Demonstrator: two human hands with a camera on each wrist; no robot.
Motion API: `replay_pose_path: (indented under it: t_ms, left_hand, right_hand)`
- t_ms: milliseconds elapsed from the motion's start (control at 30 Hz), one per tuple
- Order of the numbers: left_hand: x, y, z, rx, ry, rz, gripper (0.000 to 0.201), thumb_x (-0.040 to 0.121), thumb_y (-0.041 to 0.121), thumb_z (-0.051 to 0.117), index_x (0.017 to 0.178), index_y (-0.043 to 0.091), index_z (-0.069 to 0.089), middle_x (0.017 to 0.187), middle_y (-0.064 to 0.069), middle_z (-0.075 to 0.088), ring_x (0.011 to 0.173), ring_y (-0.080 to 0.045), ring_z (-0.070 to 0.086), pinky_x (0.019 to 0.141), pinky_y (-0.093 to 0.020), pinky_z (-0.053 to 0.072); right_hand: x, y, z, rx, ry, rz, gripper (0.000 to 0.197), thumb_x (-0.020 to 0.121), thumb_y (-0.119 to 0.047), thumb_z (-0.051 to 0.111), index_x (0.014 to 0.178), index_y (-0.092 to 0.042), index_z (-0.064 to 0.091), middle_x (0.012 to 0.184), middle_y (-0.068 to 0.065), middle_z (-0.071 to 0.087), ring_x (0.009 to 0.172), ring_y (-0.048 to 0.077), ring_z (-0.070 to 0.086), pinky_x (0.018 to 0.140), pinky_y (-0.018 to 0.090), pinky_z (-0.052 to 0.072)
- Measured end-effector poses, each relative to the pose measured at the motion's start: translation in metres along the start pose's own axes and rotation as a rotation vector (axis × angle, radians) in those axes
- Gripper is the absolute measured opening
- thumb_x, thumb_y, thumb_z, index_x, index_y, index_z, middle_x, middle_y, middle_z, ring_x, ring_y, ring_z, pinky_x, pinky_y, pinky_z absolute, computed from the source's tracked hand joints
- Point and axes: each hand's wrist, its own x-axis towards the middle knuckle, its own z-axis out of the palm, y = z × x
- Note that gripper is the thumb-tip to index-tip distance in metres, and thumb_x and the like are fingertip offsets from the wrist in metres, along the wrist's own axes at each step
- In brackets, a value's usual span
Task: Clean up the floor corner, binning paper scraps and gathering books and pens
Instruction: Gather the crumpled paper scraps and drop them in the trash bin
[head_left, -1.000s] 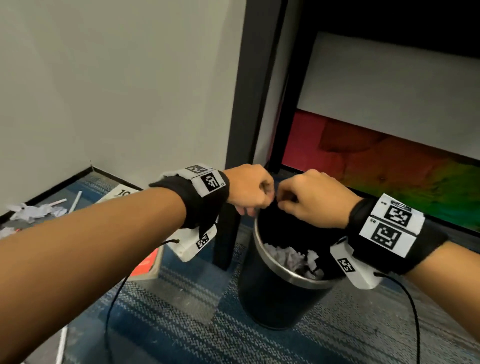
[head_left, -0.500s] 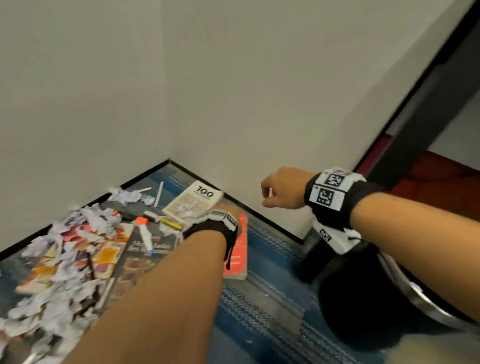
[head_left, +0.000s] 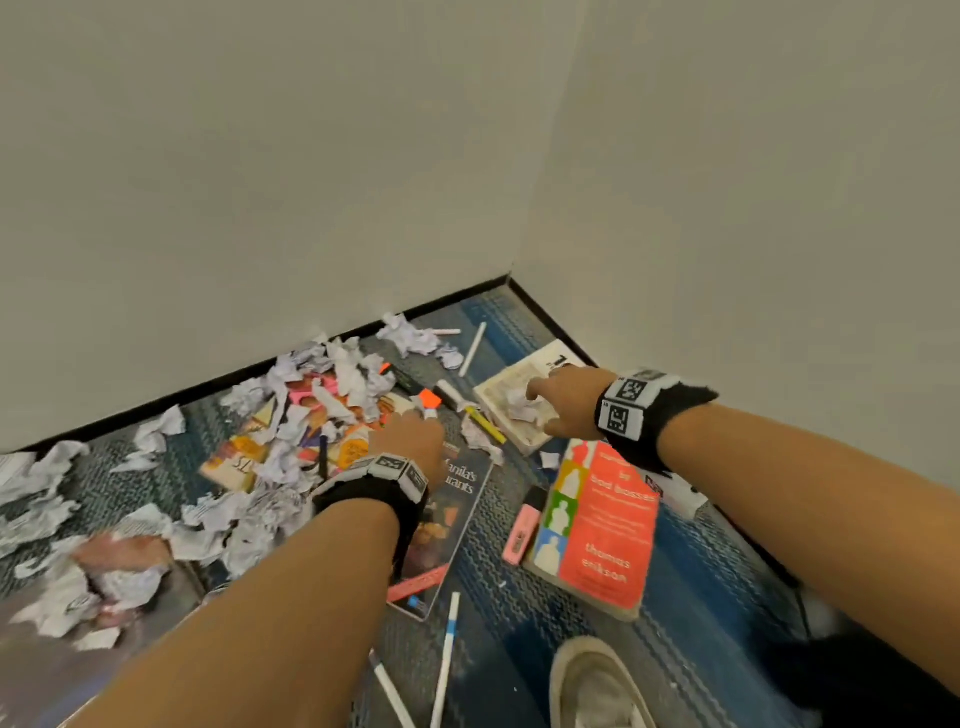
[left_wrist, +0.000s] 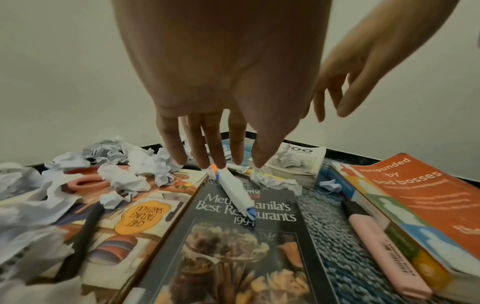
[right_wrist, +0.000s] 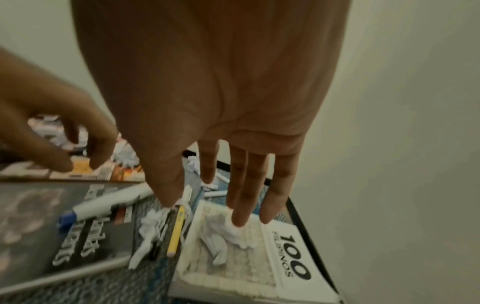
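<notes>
- Landmark: the red book (head_left: 597, 525), lying flat on the carpet (head_left: 519, 597).
- Left hand (head_left: 410, 439): fingers extended and released, nothing gripped; the tips are placed over the orange end of a white marker (left_wrist: 235, 191) resting on the dark book (left_wrist: 233, 246), left of the red book.
- Right hand (head_left: 563, 400): fingers extended, nothing grasped; the fingertips (right_wrist: 240, 220) are lowered onto a scrap (right_wrist: 226, 236) lying on the "100" book (right_wrist: 259, 267), beyond the red book.
- Paper scraps (head_left: 249, 499): most are left unbinned, piled far left of the red book and over an illustrated book (head_left: 260, 452).
- Pens: none gathered. A pink highlighter (head_left: 524, 527) lies against the red book's left edge; a yellow pen (head_left: 485, 423) lies beyond it; two thin pens (head_left: 447, 660) lie nearer the shoe (head_left: 597, 691).
- Books: four are seen, still spread apart, not stacked.
- Assessment: the task is judged to be at an early stage; the bin is not in view.
</notes>
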Motion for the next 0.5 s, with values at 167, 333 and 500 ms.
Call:
replay_pose_path:
  t_ms: [167,333,500]
  left_hand:
    - [0.037,0.008,0.009,-0.102,0.139,0.084,0.039,0.093,0.032,0.055,0.123,0.009,0.045,0.131,-0.015,0.041,0.121,-0.033,0.043,0.096,-0.041,0.045]
    - [0.070,0.038,0.027,-0.215,0.088,0.084,0.062,0.088,0.040,0.064,0.133,0.011,0.035,0.136,-0.018,0.036,0.116,-0.035,0.049,0.092,-0.041,0.046]
    - [0.083,0.041,0.049,-0.086,0.024,0.066,0.045,0.092,0.040,0.057,0.127,0.014,0.045,0.135,-0.018,0.036,0.122,-0.036,0.040,0.100,-0.044,0.038]
  right_hand:
    - [0.063,0.010,0.052,0.056,-0.027,0.008,0.060,0.097,-0.036,0.045,0.149,-0.042,0.015,0.154,0.010,0.017,0.124,0.035,0.046,0.097,0.042,0.044]
    - [0.073,0.026,0.089,0.165,0.023,-0.058,0.039,0.096,-0.027,0.046,0.134,-0.019,0.044,0.134,0.015,0.036,0.114,0.034,0.047,0.096,0.040,0.042]
    - [0.066,0.045,0.094,0.268,0.104,0.022,0.023,0.093,-0.011,0.048,0.115,-0.004,0.047,0.118,0.017,0.050,0.102,0.033,0.054,0.086,0.036,0.043]
